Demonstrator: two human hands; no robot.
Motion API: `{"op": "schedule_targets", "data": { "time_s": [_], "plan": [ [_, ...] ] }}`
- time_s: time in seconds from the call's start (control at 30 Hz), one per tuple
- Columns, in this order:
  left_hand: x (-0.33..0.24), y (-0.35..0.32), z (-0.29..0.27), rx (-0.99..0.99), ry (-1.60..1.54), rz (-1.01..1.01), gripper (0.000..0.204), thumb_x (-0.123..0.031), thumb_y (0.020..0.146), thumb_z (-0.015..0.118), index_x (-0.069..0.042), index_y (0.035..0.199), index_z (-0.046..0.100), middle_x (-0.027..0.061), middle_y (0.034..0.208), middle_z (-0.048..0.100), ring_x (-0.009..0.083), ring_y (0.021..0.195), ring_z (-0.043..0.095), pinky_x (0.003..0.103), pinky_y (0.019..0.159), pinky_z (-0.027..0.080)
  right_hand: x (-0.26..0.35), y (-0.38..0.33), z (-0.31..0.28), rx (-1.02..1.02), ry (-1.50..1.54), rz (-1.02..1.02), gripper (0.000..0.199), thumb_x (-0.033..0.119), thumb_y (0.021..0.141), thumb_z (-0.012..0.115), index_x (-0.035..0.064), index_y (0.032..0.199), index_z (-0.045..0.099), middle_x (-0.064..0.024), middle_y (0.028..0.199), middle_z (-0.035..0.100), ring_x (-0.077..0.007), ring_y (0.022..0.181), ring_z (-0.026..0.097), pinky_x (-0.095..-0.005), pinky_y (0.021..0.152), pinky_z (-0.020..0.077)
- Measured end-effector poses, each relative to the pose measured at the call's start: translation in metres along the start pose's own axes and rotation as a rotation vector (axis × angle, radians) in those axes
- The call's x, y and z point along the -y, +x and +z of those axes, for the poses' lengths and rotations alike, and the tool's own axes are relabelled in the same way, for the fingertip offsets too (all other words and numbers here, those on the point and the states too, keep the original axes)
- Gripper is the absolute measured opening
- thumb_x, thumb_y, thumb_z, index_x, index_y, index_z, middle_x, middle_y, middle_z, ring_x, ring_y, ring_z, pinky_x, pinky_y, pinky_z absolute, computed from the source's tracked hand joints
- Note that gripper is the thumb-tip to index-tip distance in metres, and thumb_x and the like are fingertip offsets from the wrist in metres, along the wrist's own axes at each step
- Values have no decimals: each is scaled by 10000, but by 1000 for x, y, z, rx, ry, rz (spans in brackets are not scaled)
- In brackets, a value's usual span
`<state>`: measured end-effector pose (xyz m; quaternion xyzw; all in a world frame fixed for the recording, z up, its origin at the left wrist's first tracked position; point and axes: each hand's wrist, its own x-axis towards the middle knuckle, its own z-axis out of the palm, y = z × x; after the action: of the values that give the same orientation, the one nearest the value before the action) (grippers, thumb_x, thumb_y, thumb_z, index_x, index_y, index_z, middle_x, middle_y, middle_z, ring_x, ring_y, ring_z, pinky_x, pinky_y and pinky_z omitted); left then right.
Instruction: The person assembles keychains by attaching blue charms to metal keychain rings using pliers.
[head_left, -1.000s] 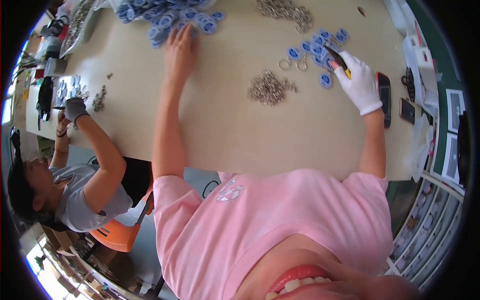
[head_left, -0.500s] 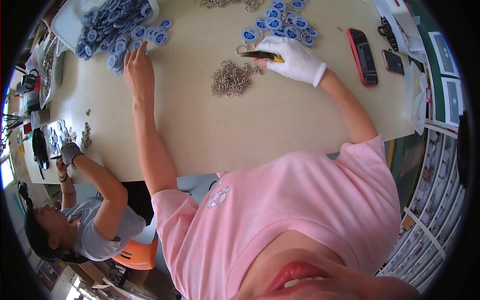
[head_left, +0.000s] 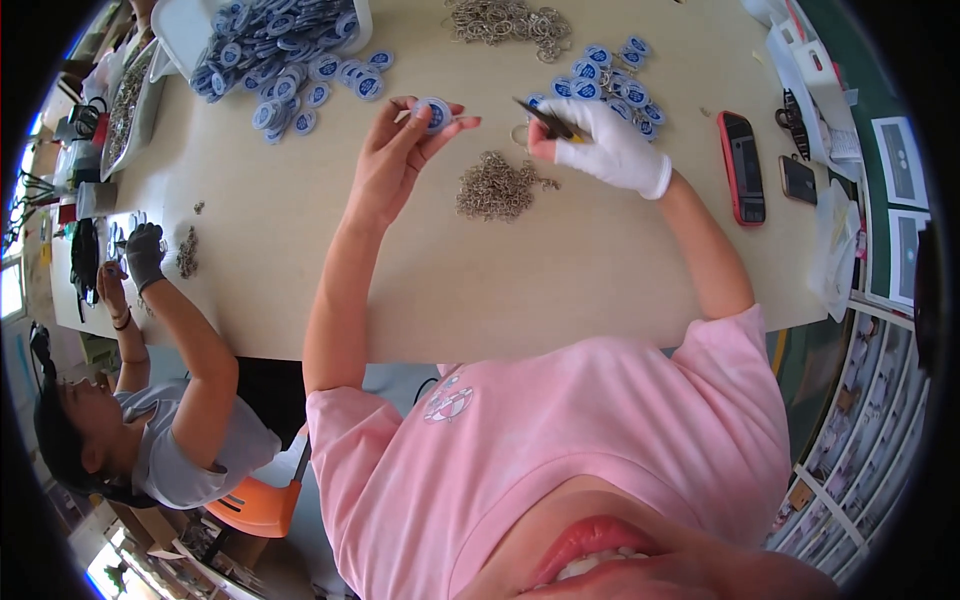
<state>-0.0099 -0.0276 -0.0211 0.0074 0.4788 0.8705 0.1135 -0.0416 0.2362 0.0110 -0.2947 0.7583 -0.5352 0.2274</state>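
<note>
Between the thumb and fingers of my bare left hand (head_left: pixel 392 160) is a round clear disc (head_left: pixel 434 114) with a blue centre. My right hand (head_left: pixel 618 148), in a white glove, is closed round dark-jawed pliers (head_left: pixel 552 122) with a bit of yellow on the handle. The jaws point left, toward the disc, with space between. A metal split ring (head_left: pixel 520 134) shows just under the pliers; whether my right fingers hold it I cannot tell. Below and between my hands lies a heap of small metal links (head_left: pixel 498 188). Beyond my right hand are several blue discs (head_left: pixel 600 76), some with metal rings.
At the far left, a white tray (head_left: pixel 366 22) overflows with blue discs (head_left: pixel 275 45). Split rings with chains (head_left: pixel 508 24) lie at the far edge. To the right are a red-edged phone (head_left: pixel 741 168) and a smaller dark phone (head_left: pixel 798 180). A co-worker (head_left: pixel 190 430) sits at left.
My left hand has come right and nearer from the disc pile, now with one disc in its fingers. My right hand still grips the pliers, which have tilted. The view has shifted slightly.
</note>
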Motion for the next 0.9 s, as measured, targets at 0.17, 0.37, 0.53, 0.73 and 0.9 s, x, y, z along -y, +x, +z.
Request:
{"op": "schedule_targets", "data": {
  "time_s": [0.17,0.37,0.53,0.73,0.9],
  "plan": [
    [0,-7,23,79,80,-21,126,-155,1027,473,-44,1071,429,156,1080,630,221,989,656,298,820,543,22,20,13,-67,196,103,164,223,894,647,70,880,590,49,779,543,-48,737,475,-216,687,384],
    [17,-2,16,78,40,60,149,-204,1013,532,-96,1067,444,18,897,572,84,764,521,248,640,427,10,27,27,-139,223,124,203,266,901,660,73,952,624,50,801,581,-37,715,474,-215,630,378],
    [16,-8,23,87,16,57,136,-153,1009,526,-74,1065,430,52,971,578,123,836,583,284,709,497,9,27,30,-185,242,138,231,290,909,650,64,946,620,43,786,561,-37,712,475,-212,615,369],
    [16,-5,21,102,10,52,161,-97,996,528,-35,1082,406,116,1015,590,207,901,647,350,811,566,9,28,28,-207,202,117,269,329,916,634,61,939,615,39,753,540,-35,699,470,-211,606,363],
    [18,-4,22,71,9,32,151,-90,998,516,-28,1081,405,132,1022,591,218,896,655,344,803,573,7,27,28,-230,36,68,272,328,901,646,57,902,623,45,738,514,-39,692,450,-219,608,352]
  ]
}}
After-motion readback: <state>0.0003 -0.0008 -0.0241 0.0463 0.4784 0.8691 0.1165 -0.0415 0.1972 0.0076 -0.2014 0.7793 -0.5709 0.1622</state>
